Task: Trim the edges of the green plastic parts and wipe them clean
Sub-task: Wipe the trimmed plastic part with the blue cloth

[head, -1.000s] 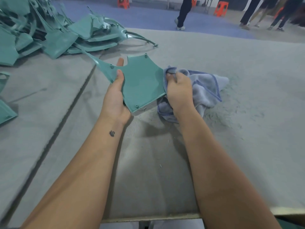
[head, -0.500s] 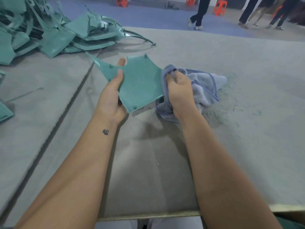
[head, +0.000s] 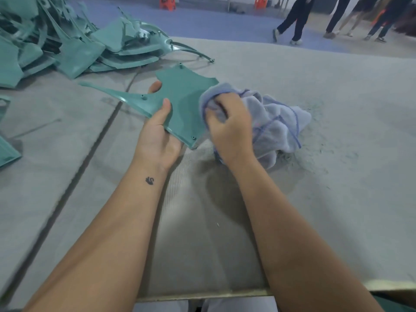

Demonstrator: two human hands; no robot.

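Green panel: pinched by left hand.
Cloth: bunched in right hand's grip.
Risk: thin pointed tip may snap under hard wiping.

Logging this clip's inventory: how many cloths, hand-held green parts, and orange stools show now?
Cloth: 1, gripped by the right hand.
Green part held in the left hand: 1; the pile is too tangled to count.
Orange stools: 2.
Total: 4.
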